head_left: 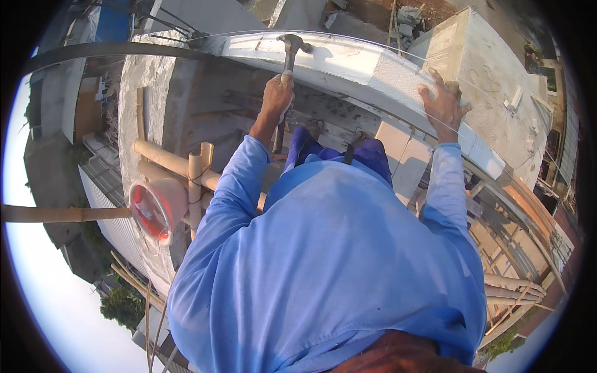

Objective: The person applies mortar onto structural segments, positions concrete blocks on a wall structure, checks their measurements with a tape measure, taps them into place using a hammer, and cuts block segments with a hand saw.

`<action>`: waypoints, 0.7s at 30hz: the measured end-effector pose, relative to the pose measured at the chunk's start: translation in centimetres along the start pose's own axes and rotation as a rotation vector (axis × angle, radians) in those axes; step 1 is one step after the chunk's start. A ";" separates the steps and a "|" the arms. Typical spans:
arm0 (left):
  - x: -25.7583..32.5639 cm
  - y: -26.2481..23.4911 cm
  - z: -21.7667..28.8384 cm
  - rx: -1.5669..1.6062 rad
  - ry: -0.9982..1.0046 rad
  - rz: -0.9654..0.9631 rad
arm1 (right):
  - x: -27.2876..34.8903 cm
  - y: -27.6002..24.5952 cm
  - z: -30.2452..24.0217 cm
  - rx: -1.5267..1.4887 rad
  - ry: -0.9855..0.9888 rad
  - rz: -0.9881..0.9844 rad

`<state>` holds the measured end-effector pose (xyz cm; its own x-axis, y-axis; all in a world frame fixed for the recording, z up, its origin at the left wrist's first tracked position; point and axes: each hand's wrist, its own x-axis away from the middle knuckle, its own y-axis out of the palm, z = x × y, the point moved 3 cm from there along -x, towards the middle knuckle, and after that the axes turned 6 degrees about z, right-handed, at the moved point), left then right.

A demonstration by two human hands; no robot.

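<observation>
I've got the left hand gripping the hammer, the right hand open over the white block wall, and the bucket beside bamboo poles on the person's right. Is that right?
Not quite: the head view shows the bucket beside bamboo poles on the person's left. The left hand does grip the hammer, and the right hand is open over the white block wall.

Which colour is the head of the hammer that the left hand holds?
The hammer head is dark grey; it shows best in the head-camera view.
</observation>
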<state>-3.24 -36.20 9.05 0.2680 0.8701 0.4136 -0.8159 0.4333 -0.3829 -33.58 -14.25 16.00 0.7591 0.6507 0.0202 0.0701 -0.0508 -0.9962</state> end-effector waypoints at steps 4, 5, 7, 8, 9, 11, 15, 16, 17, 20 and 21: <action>-1.2 1.0 -0.2 -0.208 0.026 -0.002 | 0.1 -0.2 0.8 -0.007 0.049 -0.002; -1.0 0.9 -0.3 -0.228 0.027 0.015 | 0.2 -0.2 0.7 -0.005 0.053 -0.007; -0.8 1.3 -1.7 -0.191 0.077 0.062 | 0.0 -0.2 0.0 -0.004 0.024 0.007; -0.2 1.5 -1.6 -0.175 0.099 0.071 | 0.2 -0.1 0.1 0.003 0.022 0.008; 0.0 1.5 -1.6 -0.180 0.071 0.053 | 0.2 -0.1 0.1 0.009 0.023 -0.008; 0.3 1.2 -0.5 -0.189 0.019 0.021 | 0.1 -0.4 0.1 0.017 0.027 -0.032; 1.1 1.6 0.2 -0.114 0.022 0.090 | 0.1 -0.1 0.1 -0.008 -0.004 0.028; 0.8 1.3 0.2 -0.154 0.040 0.074 | 0.1 -0.2 -0.1 -0.014 -0.005 0.014; 0.9 1.3 0.9 -0.181 0.053 0.058 | 0.0 -0.4 -0.1 -0.008 -0.012 0.002; 1.6 0.8 1.6 -0.107 -0.128 -0.023 | 0.2 0.0 -0.1 -0.024 -0.004 -0.015; 1.6 0.7 1.3 -0.105 -0.131 -0.023 | 0.2 0.0 -0.1 -0.050 -0.001 0.006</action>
<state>-4.04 -34.85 10.57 0.2115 0.8243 0.5252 -0.7505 0.4811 -0.4530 -33.34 -14.19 16.06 0.7592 0.6507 0.0144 0.0982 -0.0925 -0.9909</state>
